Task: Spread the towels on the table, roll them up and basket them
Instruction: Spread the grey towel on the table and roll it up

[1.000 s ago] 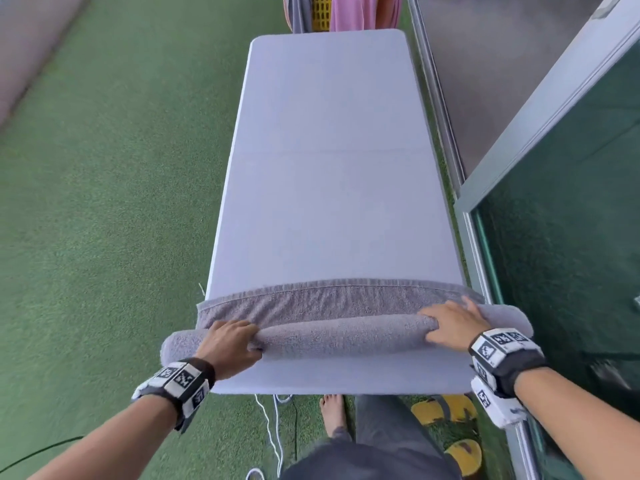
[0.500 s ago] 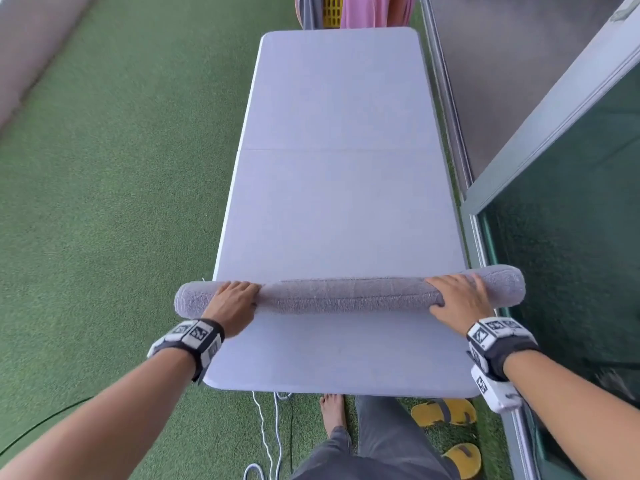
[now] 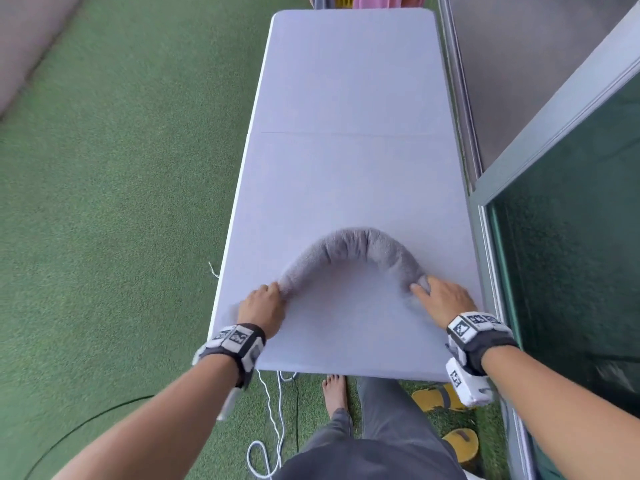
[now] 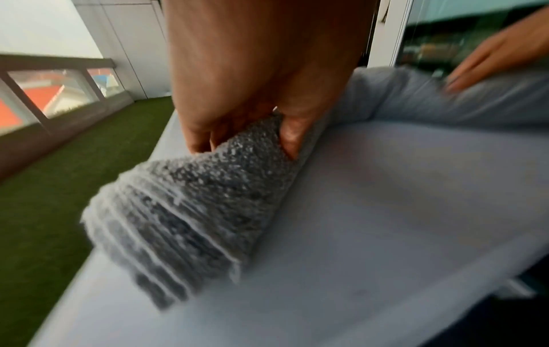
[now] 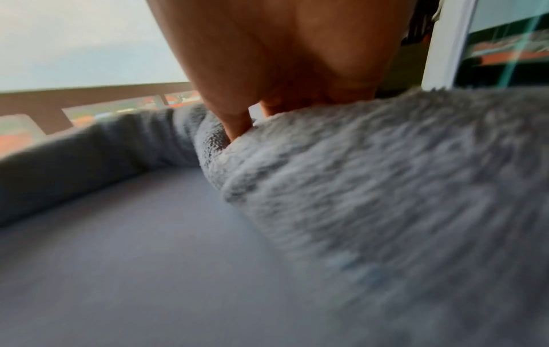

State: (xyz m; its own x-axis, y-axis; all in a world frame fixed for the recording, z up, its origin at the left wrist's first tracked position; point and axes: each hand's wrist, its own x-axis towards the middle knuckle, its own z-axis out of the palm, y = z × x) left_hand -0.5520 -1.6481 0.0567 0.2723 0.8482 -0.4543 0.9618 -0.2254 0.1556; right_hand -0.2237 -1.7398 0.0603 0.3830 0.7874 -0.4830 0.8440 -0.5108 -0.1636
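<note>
A grey towel, rolled into a long tube, lies bent in an arch on the near half of the white table. My left hand grips the roll's left end, thumb and fingers curled round it. At the roll's right end my right hand holds on, its fingers dug into the pile. The arch's top points away from me. A yellow basket with pink cloth in it shows just past the table's far end.
Green artificial turf covers the floor on the left. A glass door and its metal frame run close along the table's right edge. White cords, yellow sandals and my bare foot sit under the near edge.
The towel went from part-rolled to fully rolled and straight across the table. Both hands then drew its ends inward and toward me, bending it into an arch.
</note>
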